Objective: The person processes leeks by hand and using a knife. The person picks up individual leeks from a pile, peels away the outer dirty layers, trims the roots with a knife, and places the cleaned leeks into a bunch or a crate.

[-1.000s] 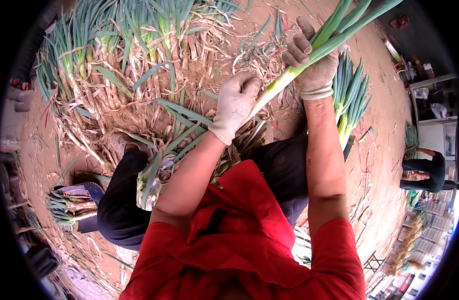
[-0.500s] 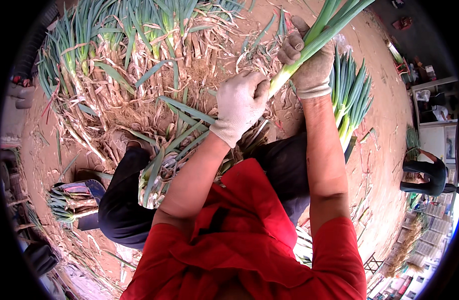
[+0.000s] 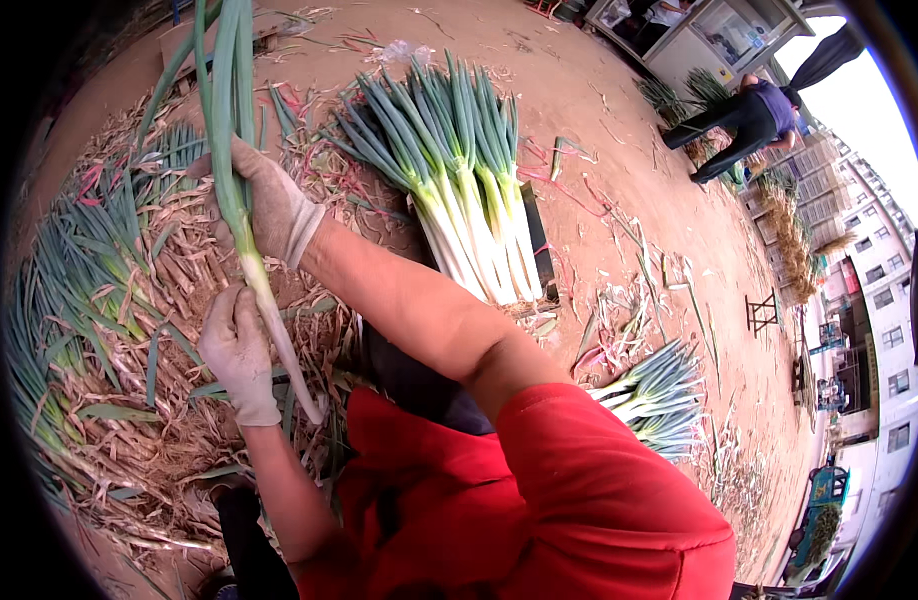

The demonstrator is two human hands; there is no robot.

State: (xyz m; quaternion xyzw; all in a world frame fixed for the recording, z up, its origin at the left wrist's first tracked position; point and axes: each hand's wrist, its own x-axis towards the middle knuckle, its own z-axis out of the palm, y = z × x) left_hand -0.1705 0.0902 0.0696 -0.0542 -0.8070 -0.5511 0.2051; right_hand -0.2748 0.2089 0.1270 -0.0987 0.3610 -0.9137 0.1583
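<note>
A long green onion [image 3: 228,130] hangs root end down, slanting, with its green leaves rising past the top edge. Around its upper part, where green turns pale, my gloved right hand [image 3: 271,205] is closed. My gloved left hand [image 3: 237,350] is lower, its fingers curled and pinched against the white shank. The fingertips are partly hidden there. To the right of my right forearm lies a bundle of cleaned green onions [image 3: 469,190] with white shanks, on a dark low stand [image 3: 539,235].
A wide heap of untrimmed green onions [image 3: 109,370] with dry husks covers the ground at left. A smaller cleaned bundle [image 3: 654,400] lies right of my sleeve. Farther off, a person [image 3: 744,120] bends beside stacked crates [image 3: 814,170], near a white cabinet [image 3: 719,40].
My view has turned rightward, bringing the cleaned bundles into fuller sight. The green onion now hangs more upright, and my left hand is below my right.
</note>
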